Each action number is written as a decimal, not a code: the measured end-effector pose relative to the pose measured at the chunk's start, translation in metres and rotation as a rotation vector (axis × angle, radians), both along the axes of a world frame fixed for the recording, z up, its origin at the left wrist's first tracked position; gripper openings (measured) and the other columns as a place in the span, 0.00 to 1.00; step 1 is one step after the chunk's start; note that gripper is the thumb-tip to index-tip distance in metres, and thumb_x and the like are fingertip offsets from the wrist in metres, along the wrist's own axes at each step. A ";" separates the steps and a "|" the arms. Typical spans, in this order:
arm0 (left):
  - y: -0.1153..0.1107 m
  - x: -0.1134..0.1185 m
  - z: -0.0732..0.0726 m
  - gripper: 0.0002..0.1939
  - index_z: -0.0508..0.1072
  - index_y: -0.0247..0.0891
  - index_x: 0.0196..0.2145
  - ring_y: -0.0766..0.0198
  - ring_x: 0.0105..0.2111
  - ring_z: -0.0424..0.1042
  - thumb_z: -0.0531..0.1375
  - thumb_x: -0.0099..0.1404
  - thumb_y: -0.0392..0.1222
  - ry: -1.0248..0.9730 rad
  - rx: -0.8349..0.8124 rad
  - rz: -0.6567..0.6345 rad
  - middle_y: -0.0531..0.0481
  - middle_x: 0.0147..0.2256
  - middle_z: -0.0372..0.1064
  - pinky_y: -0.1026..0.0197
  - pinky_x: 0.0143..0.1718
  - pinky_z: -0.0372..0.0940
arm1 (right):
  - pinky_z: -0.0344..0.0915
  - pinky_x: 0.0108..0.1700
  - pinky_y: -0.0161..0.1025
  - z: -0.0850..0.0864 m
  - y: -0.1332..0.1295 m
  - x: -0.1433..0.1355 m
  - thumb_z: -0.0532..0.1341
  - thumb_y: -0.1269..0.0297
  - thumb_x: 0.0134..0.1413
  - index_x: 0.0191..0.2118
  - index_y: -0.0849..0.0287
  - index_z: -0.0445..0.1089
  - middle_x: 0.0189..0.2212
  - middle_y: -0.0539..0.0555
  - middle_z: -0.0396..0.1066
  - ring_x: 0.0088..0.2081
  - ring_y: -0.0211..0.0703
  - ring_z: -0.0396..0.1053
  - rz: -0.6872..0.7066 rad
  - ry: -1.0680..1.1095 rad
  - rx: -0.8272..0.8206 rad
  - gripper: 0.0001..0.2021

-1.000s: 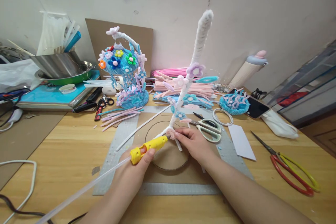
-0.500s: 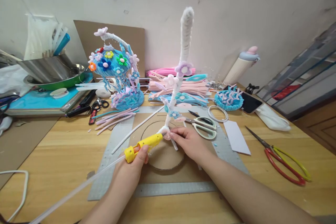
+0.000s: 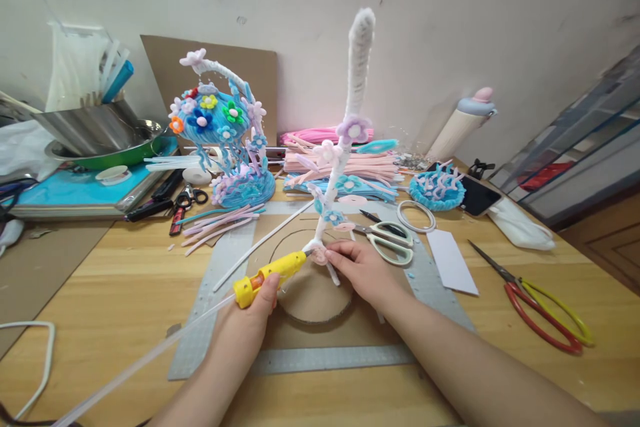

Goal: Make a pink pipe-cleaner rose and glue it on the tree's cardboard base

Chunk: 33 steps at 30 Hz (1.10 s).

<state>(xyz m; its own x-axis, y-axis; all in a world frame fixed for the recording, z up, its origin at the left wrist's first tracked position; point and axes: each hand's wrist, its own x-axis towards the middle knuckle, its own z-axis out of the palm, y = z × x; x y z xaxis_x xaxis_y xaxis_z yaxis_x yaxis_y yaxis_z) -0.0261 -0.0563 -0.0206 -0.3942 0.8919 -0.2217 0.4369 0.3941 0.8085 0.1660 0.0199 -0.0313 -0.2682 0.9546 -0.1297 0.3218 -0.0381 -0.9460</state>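
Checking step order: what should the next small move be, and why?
Probably ease the yellow glue gun back slightly with the left hand. Its tip sits right by the pink coil at the foot of the white stem, in the way of pressing, while the right hand pinches the coil steady. Can't tell if glue is on it.

Two bare hands work close together, both curled shut.
The left hand is closed in a grip, its thumb extended on top; the left forearm slants up and inward. The right hand points leftward, thumb and fingers drawn into a pinch, knuckles bent, its bare right forearm reaching diagonally from the lower right.
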 end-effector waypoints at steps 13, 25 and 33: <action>-0.006 0.005 0.013 0.24 0.69 0.42 0.19 0.55 0.25 0.69 0.51 0.57 0.63 -0.014 -0.002 -0.007 0.51 0.20 0.68 0.59 0.26 0.56 | 0.66 0.43 0.43 -0.005 0.002 0.002 0.59 0.50 0.53 0.39 0.57 0.77 0.39 0.52 0.78 0.42 0.51 0.72 -0.014 0.045 -0.007 0.18; -0.007 0.004 0.013 0.22 0.70 0.41 0.19 0.62 0.20 0.62 0.53 0.57 0.60 -0.001 0.091 -0.037 0.54 0.17 0.62 0.62 0.22 0.53 | 0.66 0.44 0.44 -0.008 0.002 0.002 0.60 0.50 0.53 0.39 0.57 0.77 0.38 0.53 0.78 0.41 0.51 0.73 -0.008 0.093 -0.030 0.17; -0.006 0.006 0.011 0.23 0.59 0.43 0.16 0.65 0.16 0.53 0.51 0.58 0.61 0.010 0.035 -0.028 0.57 0.14 0.49 0.62 0.20 0.48 | 0.65 0.45 0.44 -0.008 0.001 0.003 0.61 0.51 0.52 0.38 0.57 0.77 0.38 0.54 0.78 0.41 0.51 0.72 -0.004 0.139 -0.036 0.16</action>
